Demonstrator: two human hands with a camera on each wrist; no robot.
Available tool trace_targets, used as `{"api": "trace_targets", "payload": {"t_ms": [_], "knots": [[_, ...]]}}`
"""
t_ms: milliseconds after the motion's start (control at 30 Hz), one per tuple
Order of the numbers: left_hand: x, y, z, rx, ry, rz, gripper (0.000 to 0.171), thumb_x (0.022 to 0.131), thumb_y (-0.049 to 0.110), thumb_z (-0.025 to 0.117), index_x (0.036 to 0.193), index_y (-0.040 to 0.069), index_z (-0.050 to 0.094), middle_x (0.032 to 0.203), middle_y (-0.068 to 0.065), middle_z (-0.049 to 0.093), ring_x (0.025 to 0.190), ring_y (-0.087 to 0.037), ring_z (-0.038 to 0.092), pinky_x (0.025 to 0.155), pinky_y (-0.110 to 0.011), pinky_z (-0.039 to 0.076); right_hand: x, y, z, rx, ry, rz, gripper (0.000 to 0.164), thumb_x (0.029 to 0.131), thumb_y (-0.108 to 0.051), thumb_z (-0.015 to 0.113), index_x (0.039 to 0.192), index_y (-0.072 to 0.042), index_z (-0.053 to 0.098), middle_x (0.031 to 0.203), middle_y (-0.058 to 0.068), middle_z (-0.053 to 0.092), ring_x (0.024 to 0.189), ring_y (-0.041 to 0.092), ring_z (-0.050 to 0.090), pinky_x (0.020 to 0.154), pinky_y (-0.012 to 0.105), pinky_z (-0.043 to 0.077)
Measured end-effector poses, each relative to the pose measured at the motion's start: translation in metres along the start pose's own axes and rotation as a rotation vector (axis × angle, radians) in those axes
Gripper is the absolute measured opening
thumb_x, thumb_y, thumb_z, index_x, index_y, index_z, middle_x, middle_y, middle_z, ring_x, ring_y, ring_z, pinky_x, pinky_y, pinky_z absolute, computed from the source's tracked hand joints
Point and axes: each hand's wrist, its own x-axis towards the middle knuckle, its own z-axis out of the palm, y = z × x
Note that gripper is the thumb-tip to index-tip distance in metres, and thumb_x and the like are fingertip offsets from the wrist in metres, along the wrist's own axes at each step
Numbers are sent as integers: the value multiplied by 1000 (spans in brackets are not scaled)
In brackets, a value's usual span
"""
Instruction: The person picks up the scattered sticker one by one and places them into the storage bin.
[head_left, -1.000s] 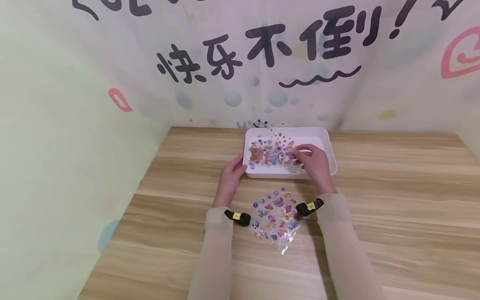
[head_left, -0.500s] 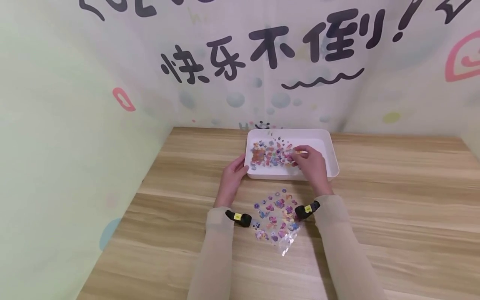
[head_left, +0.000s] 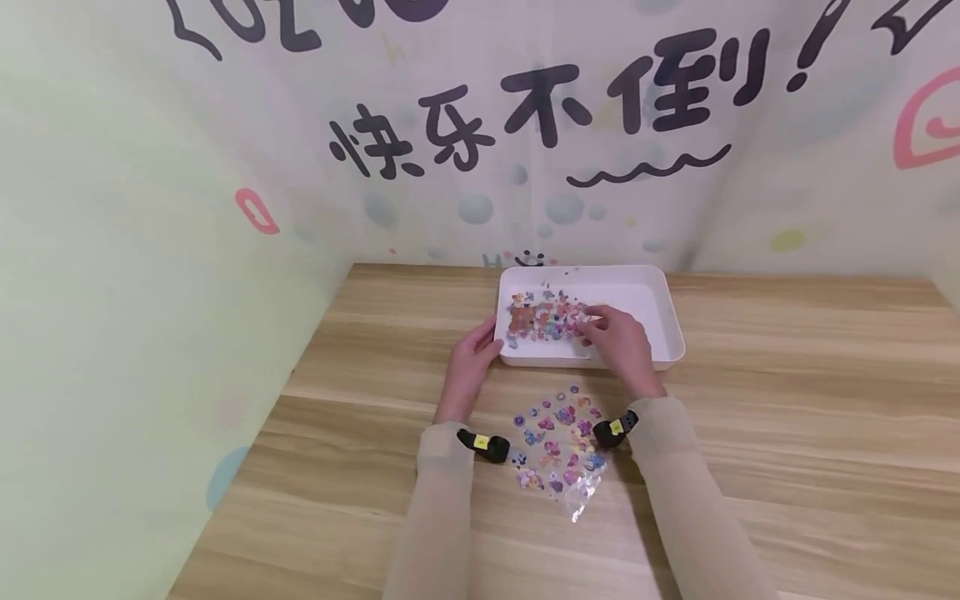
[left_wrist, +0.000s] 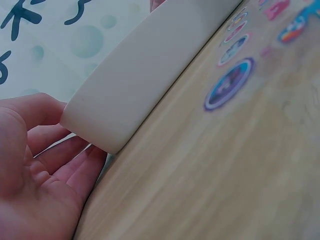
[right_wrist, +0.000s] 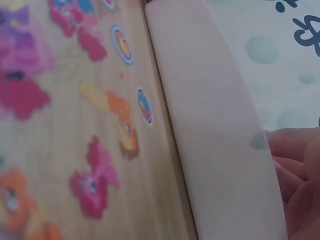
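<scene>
A white rectangular tray (head_left: 637,296) sits on the table against the backdrop, with clear, colourful cartoon stickers (head_left: 543,321) piled in its left half. My left hand (head_left: 470,367) grips the tray's front left corner; in the left wrist view its thumb is at the corner and the other fingers lie along the side wall. My right hand (head_left: 618,340) reaches over the tray's front wall and pinches the right edge of the stickers between thumb and fingers. The right wrist view hides its fingertips behind the tray wall (right_wrist: 215,120).
Clear sheets of cartoon pony stickers (head_left: 555,446) lie on the wooden table (head_left: 337,467) in front of the tray, between my forearms. A shiny plastic corner sticks out at their near end. Behind the table hangs a printed cloth backdrop (head_left: 420,208).
My right hand has shifted slightly left and down over the stickers, and a pale piece at its fingertips no longer stands out. The left hand keeps its hold. The head view has tilted slightly.
</scene>
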Motion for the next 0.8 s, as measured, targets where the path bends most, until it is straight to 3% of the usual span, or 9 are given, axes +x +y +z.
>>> {"api": "trace_targets", "payload": {"t_ms": [433, 800], "knots": [[-1, -1, 0, 7, 10, -21, 44, 87, 17, 56, 130, 21, 46, 132, 6, 45, 117, -5, 43, 94, -21, 39, -6, 1, 4, -230, -10, -49, 44, 88, -29, 55, 128, -11, 48, 97, 10, 62, 76, 23, 54, 64, 33, 44], [0, -2, -2, 2, 17, -21, 45, 87, 18, 57, 130, 23, 45, 133, 5, 44, 118, -7, 42, 94, -22, 38, -5, 2, 5, -272, -4, -103, 44, 87, -29, 56, 126, -10, 49, 99, 11, 63, 75, 23, 54, 61, 33, 42]]}}
